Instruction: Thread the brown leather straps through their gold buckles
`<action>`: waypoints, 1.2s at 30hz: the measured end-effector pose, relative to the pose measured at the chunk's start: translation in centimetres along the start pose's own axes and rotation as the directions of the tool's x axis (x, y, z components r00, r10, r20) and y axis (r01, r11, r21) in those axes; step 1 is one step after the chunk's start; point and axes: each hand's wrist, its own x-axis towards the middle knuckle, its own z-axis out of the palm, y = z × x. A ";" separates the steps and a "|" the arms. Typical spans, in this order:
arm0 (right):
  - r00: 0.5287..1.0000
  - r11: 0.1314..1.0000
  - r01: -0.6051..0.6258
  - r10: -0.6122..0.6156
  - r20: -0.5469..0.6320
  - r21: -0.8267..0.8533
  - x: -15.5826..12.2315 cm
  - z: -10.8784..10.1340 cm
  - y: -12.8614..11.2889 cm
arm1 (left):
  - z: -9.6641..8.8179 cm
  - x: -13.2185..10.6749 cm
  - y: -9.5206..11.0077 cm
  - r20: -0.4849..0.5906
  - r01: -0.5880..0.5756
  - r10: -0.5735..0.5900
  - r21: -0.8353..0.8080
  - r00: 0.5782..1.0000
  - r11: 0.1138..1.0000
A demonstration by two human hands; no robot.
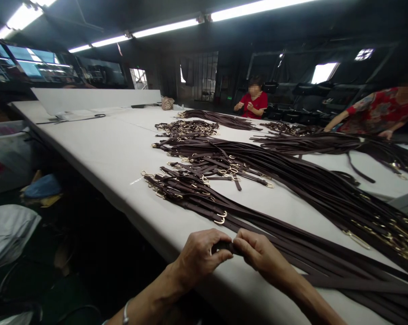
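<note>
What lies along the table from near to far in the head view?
First the left hand and right hand pinching a strap end → ringed strap bundle → loose short straps → long strap bundle → heap of gold-ringed straps → small bag → person in red.
</note>
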 end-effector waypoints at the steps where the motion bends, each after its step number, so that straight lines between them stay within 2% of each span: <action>1: 0.998 0.998 0.033 -0.036 -0.055 -0.060 0.0 0.3 0.0 | 0.0 0.1 0.1 -0.020 0.010 -0.011 -0.027 1.000 1.000; 4: 0.984 0.982 0.081 -0.106 -0.145 -0.171 -0.3 0.7 -0.5 | -0.2 0.3 0.2 -0.042 0.031 -0.034 -0.075 0.999 0.997; 6: 0.988 0.981 0.083 -0.104 -0.114 -0.177 -0.6 0.3 -1.1 | -0.4 0.2 0.3 -0.029 0.044 -0.046 -0.086 0.999 0.995; 8: 0.998 0.995 0.055 -0.052 0.037 -0.086 -0.9 -0.6 -1.7 | -0.8 0.0 0.3 -0.018 0.075 -0.078 -0.118 0.997 0.990; 11: 0.945 0.991 -0.055 0.013 0.326 0.121 -1.3 -2.1 -2.1 | -1.2 -0.2 0.4 -0.013 0.139 -0.145 -0.193 0.989 0.971; 13: 0.930 0.972 -0.096 0.010 0.367 0.216 -1.3 -2.6 -1.9 | -1.3 -0.2 0.4 -0.006 0.153 -0.159 -0.232 0.987 0.961; 15: 0.952 0.960 -0.117 0.036 0.305 0.253 -1.3 -2.3 -1.5 | -1.3 -0.2 0.4 -0.001 0.142 -0.147 -0.233 0.989 0.962; 18: 0.982 0.973 -0.131 0.102 0.158 0.187 -1.3 -1.2 -1.1 | -1.1 -0.2 0.4 -0.013 0.107 -0.111 -0.184 0.994 0.977; 20: 0.997 0.997 -0.058 0.056 0.046 0.046 -1.4 -0.5 -0.9 | -0.8 -0.2 0.5 -0.031 0.065 -0.071 -0.161 0.997 0.985; 22: 0.998 0.989 0.047 -0.053 -0.040 -0.140 -1.5 -0.1 -0.7 | -0.5 -0.2 0.6 -0.039 0.013 -0.019 -0.148 0.999 0.989; 24: 0.996 0.972 0.061 -0.074 -0.049 -0.229 -1.7 0.0 -0.5 | -0.4 -0.2 0.7 -0.010 0.004 -0.006 -0.156 1.000 0.988; 25: 0.999 0.979 0.030 -0.037 -0.030 -0.204 -1.8 -0.1 -0.5 | -0.4 -0.1 0.8 0.015 0.040 -0.038 -0.174 0.999 0.984; 27: 0.999 0.994 -0.039 0.040 0.005 -0.097 -2.0 -0.3 -0.6 | -0.7 0.1 1.1 0.069 0.203 -0.192 -0.222 0.979 0.954; 29: 0.999 0.998 -0.041 0.040 -0.007 -0.048 -2.1 -0.7 -0.9 | -1.4 0.5 1.4 0.138 0.383 -0.359 -0.244 0.923 0.891; 30: 1.000 0.998 -0.010 0.008 -0.027 -0.069 -2.2 -0.9 -1.1 | -1.8 0.6 1.6 0.178 0.439 -0.406 -0.238 0.897 0.866; 33: 0.994 0.971 0.084 -0.096 -0.047 -0.224 -2.3 -1.3 -1.4 | -2.8 1.1 2.2 0.283 0.470 -0.411 -0.187 0.867 0.863; 36: 0.983 0.913 0.139 -0.173 -0.054 -0.383 -2.5 -1.2 -1.4 | -3.1 1.3 2.6 0.324 0.459 -0.404 -0.115 0.856 0.881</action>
